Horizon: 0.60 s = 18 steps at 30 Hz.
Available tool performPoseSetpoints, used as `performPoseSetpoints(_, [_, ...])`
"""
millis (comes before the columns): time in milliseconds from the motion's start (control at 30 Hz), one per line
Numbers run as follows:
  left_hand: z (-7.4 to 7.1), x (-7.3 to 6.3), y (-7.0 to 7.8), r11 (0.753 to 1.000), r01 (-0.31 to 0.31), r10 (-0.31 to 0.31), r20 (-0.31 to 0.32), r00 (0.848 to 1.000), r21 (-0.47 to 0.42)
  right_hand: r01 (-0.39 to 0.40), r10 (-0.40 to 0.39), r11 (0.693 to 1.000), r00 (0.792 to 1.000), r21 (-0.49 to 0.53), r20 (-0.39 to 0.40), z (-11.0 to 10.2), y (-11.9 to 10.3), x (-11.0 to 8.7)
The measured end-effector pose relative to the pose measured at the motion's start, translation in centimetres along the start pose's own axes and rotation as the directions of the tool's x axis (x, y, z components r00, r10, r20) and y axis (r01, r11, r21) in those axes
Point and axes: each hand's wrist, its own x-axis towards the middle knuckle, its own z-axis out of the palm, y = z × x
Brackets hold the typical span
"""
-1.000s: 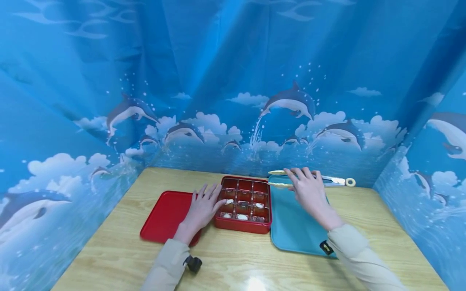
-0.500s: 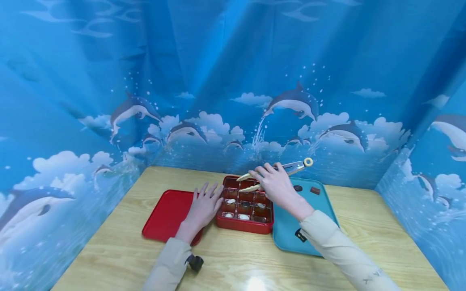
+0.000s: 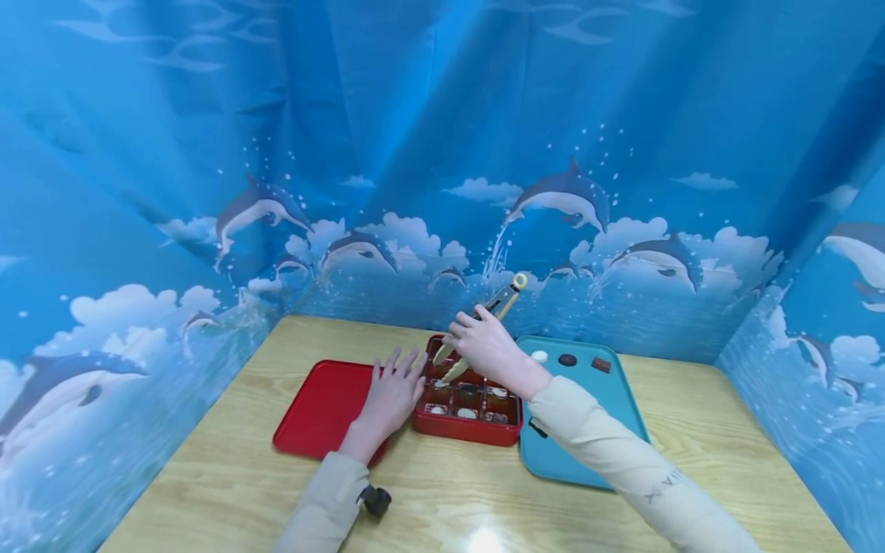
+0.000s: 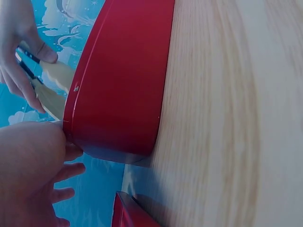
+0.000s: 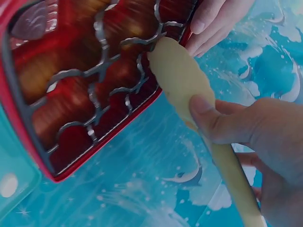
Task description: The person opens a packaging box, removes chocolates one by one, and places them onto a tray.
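My right hand [image 3: 487, 346] grips a pair of tongs [image 3: 453, 374] with pale yellow scalloped heads. Those heads point down into the left side of a red box [image 3: 466, 430] split by clear dividers; what lies between them is hidden. In the right wrist view, one tong head [image 5: 180, 71] overlaps the box's edge, with my thumb on its arm. White and dark chocolates sit in the front compartments, among them a white one [image 3: 466, 413]. My left hand [image 3: 387, 399] lies with fingers spread against the box's left wall, as the left wrist view also shows at the box's rim.
Right of the box lies a teal tray [image 3: 611, 403] bearing a white round piece [image 3: 539, 356], a dark round piece [image 3: 567, 359] and a brown rectangular piece [image 3: 601, 364]. A flat red lid [image 3: 325, 407] is on the wooden table [image 3: 442, 491] at left. A dolphin-print curtain [image 3: 415, 192] surrounds the table.
My right hand has carried the tongs leftward from over the teal tray to the box, turning their heads downward. Pieces on the tray have come into view. My left hand stays at the box.
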Motion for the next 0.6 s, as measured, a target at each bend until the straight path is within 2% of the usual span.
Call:
performPoseSetpoints(300, [-0.1,-0.1,0.1,1.000,-0.007,0.007,-0.011,1.000,0.002,0.008,-0.005,0.999,0.996,-0.033,0.093,-1.0,-1.5,2.3])
performPoseSetpoints(500, [-0.1,-0.1,0.1,1.000,-0.003,0.003,-0.019,1.000,-0.001,0.027,-0.021,0.999,0.981,-0.030,0.192,-1.2,-2.8,3.1])
performPoseSetpoints(600, [-0.1,-0.1,0.1,1.000,-0.004,0.004,-0.020,1.000,0.002,0.030,-0.024,0.999,0.982,-0.026,0.188,-0.9,-3.3,3.1])
